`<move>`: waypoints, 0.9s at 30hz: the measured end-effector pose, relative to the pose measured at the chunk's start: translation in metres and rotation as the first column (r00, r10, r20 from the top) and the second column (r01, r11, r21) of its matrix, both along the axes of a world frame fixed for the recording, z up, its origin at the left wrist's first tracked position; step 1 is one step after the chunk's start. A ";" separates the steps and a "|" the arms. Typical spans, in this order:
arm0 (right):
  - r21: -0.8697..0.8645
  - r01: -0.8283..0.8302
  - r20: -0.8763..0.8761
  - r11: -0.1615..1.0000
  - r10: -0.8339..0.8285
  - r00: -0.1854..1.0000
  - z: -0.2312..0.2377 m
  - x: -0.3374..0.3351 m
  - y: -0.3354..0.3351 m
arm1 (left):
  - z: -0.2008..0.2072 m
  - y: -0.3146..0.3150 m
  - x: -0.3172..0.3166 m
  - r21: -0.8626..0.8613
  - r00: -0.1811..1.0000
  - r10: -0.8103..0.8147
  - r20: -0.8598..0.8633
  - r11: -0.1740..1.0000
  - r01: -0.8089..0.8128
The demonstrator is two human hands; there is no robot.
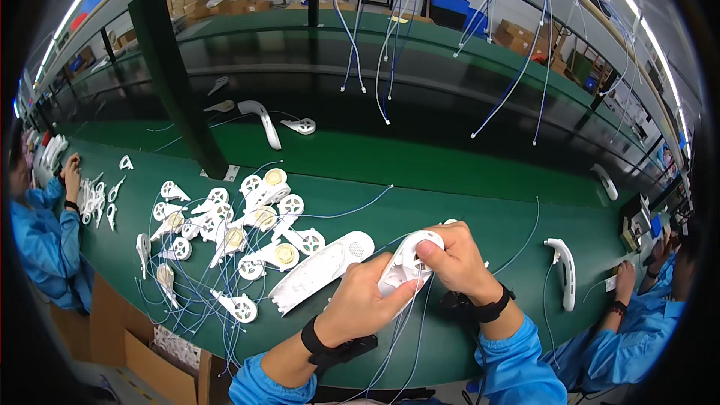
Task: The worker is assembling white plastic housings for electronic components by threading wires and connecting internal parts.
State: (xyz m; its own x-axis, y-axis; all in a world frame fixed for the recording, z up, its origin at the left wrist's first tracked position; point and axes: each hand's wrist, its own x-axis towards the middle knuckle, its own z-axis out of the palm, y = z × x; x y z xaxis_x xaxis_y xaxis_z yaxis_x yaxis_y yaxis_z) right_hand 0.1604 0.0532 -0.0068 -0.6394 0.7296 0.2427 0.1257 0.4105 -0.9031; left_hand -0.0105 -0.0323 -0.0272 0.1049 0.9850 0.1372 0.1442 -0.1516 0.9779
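Both hands hold one hollow white plastic housing [396, 274] above the green table. My left hand [361, 291] grips its lower left side, thumb along the open edge. At the rounded upper end, my right hand [459, 259] is closed round it with the thumb pressed on the inside. Thin blue and white wires [405, 322] hang from the housing between my wrists. Just left of it lies a long white shell [322, 270] with a patch of small holes at its rounded end. A little white shows behind my right hand, mostly hidden.
Left of the shell lies a pile of round white wired parts [225, 229]. A curved white handle [562, 274] lies to the right. Co-workers in blue sit at both sides. Wires [390, 45] hang overhead; a dark post [176, 82] stands behind the pile. An open carton [146, 356] is lower left.
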 end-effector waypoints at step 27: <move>-0.641 0.468 -0.185 0.608 -0.714 0.675 -0.040 0.070 0.090 | -0.022 0.018 -0.009 0.093 0.950 0.160 0.267 0.977 -0.191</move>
State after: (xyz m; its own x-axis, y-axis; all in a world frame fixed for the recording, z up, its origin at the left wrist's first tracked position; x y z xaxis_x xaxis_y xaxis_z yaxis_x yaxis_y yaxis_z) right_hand 0.2307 0.1431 -0.0468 0.0482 0.9845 -0.1689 -0.2380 -0.1529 -0.9592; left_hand -0.0191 -0.0143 -0.0495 -0.1219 0.9601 0.2517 -0.0746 -0.2618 0.9622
